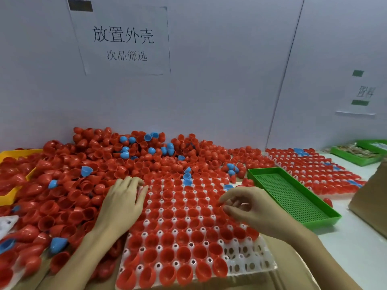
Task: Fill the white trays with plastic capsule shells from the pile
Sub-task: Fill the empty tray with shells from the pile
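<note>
A big pile of red capsule shells (109,164), with a few blue ones mixed in, covers the left and back of the table. In front of me lies a white tray (249,258), most of its cups holding red shells; its near right corner shows bare cups. My left hand (123,204) rests flat, fingers spread, on the tray's left edge against the pile. My right hand (249,208) hovers over the tray's right side with fingertips pinched together; I cannot tell whether a shell is between them. A second filled white tray (314,170) lies at the far right.
A green mesh tray (293,197) stands right of the white tray. A yellow bin (12,155) sits at far left under the pile. Cardboard box (370,204) at right edge, green trays (356,153) behind it. A white partition wall with a paper sign closes the back.
</note>
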Available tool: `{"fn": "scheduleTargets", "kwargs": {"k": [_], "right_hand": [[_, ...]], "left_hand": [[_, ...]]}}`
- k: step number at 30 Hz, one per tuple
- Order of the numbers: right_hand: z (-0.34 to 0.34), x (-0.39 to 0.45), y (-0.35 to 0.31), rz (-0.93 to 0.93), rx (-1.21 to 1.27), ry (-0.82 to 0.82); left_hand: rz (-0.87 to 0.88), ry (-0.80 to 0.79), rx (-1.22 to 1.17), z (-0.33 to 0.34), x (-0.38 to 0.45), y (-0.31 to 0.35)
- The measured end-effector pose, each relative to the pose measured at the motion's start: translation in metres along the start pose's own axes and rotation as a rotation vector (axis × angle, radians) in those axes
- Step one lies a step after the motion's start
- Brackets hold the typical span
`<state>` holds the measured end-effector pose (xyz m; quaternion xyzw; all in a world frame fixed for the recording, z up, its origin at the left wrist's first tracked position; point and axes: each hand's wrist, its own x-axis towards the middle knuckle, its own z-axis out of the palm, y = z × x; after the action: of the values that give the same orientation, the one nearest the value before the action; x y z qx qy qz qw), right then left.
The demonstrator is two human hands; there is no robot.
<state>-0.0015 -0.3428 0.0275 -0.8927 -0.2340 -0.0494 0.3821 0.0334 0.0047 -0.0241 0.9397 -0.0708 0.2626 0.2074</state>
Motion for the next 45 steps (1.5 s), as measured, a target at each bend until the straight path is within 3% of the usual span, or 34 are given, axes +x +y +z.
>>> {"fn": "scheduleTargets", "kwargs": {"k": [8,17,23,32,35,40,45], "right_hand": [[0.001,-0.059,-0.01,0.026,-0.195,-0.078],[0.012,-0.07,-0.021,0.062,-0.296,-0.209],[0.014,-0.064,-0.024,0.082,-0.315,-0.255],[-0.02,-0.024,-0.027,0.091,-0.139,-0.47],[-0.021,0.006,-0.023,0.052,-0.055,-0.375],[0.002,0.061,-0.005,0.063,0.115,-0.191],[0.019,0.077,0.026,0.103,0.231,0.066]], "left_hand": [[-0.082,-0.091,-0.001,0.003,0.002,-0.019],[-0.077,-0.127,0.075,0.004,0.003,-0.027],[-0.069,-0.126,0.082,0.006,0.004,-0.029],[-0.077,-0.067,-0.031,0.004,0.006,-0.03],[-0.029,0.002,0.004,0.005,0.007,-0.03],[0.011,-0.131,0.078,0.013,0.008,-0.039],[0.057,-0.088,0.089,0.015,0.006,-0.044]]}}
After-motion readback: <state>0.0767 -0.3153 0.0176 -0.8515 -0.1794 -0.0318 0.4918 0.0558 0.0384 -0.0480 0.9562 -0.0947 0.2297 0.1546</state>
